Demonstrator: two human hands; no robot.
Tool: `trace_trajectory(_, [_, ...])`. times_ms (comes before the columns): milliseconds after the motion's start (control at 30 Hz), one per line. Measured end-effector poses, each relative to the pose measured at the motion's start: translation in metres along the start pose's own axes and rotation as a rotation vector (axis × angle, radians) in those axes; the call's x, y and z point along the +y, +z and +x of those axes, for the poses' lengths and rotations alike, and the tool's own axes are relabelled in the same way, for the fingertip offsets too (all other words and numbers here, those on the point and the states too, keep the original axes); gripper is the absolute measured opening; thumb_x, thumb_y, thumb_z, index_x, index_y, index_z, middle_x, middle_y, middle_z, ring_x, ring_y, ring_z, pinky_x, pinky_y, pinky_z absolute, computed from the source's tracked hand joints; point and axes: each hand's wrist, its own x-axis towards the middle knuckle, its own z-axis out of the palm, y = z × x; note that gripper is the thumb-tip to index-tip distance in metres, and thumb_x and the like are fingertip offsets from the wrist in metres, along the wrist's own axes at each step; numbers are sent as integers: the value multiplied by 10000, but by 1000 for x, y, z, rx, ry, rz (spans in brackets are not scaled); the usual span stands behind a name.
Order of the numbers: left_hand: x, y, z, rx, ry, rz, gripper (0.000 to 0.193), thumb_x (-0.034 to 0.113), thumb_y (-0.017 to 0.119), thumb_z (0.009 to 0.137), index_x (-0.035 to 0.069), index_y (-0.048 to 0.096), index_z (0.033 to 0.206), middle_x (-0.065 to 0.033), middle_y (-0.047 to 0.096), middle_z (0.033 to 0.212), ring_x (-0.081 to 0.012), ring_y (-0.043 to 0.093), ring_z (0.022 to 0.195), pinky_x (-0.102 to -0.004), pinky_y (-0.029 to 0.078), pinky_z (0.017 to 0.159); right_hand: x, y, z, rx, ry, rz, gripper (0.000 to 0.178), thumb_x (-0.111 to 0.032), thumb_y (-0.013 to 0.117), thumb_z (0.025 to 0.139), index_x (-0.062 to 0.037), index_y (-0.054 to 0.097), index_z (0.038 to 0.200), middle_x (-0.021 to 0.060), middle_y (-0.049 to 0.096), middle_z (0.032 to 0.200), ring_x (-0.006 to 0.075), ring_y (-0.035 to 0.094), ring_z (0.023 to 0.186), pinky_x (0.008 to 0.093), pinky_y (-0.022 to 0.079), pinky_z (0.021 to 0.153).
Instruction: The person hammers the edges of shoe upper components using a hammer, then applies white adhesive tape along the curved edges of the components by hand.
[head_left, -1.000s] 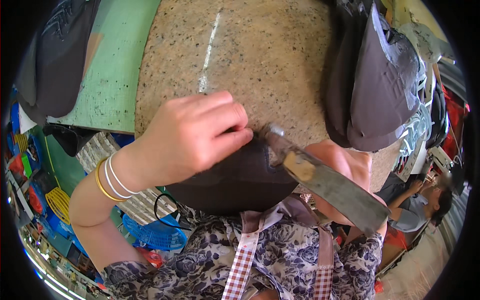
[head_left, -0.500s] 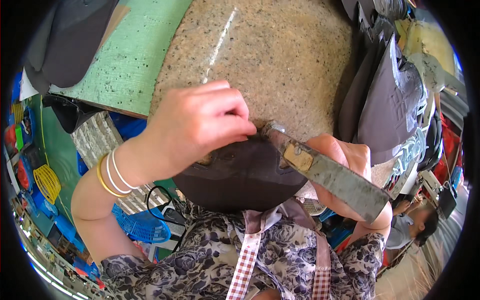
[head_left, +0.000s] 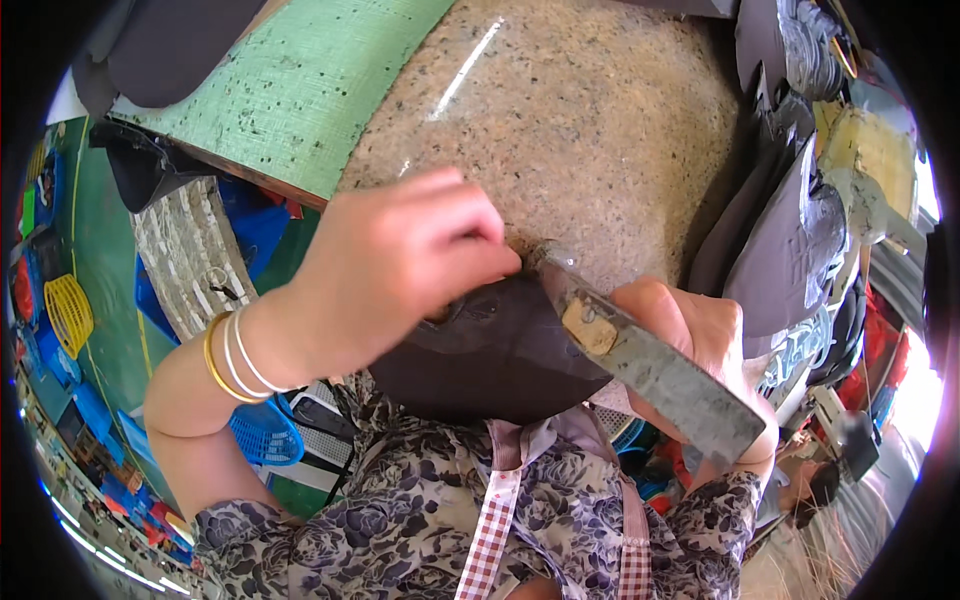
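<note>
A dark brown, flexible sheet piece (head_left: 490, 370) with a rounded near edge lies at the front of a speckled stone slab (head_left: 570, 120) and overhangs towards my apron. My left hand (head_left: 400, 255), slightly blurred, is closed in a pinch at the piece's far edge; the fingertips hide what they grip there. My right hand (head_left: 695, 325) is wrapped round a hammer (head_left: 665, 365), whose handle is mostly hidden beneath the long grey metal head. A wooden handle end shows in the head. The hammer's narrow tip is beside my left fingertips, over the piece's far edge.
At the right, stacked dark cut pieces (head_left: 785, 250) stand along the slab's edge. A green board (head_left: 280, 100) with more dark pieces (head_left: 170, 50) lies at the left. Blue baskets (head_left: 268, 432) and a yellow basket (head_left: 69, 315) are lower down. Another person (head_left: 810, 490) sits at the far right.
The view has shifted slightly, so the slab and green board appear further right. My left hand has edged right along the piece's edge. The hammer stays almost in place.
</note>
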Motion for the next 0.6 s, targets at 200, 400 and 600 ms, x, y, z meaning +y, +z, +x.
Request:
trace_trajectory(200, [16, 1, -9, 50, 8, 190, 168, 95, 709, 673, 66, 687, 837, -2, 594, 816, -162, 554, 676, -280, 442, 521, -6, 2, 9, 1, 31, -104, 167, -74, 693, 742, -48, 571, 854, 111, 573, 646, 301, 594, 543, 355, 441, 480])
trace_trajectory(400, [16, 7, -16, 140, -56, 102, 247, 97, 727, 633, 71, 686, 875, -13, 597, 842, -168, 554, 693, -289, 450, 542, 1, -2, 6, 36, 70, -17, 142, -104, 684, 782, -39, 602, 878, 117, 591, 649, 312, 598, 546, 359, 441, 479])
trace_trajectory(600, [11, 9, -23, 303, -135, 153, 248, 97, 762, 605, 75, 693, 842, -19, 601, 831, -202, 527, 720, -300, 432, 587, -5, 2, 13, 62, 26, -108, 155, -118, 689, 753, -62, 609, 874, 98, 581, 618, 290, 565, 492, 357, 420, 456])
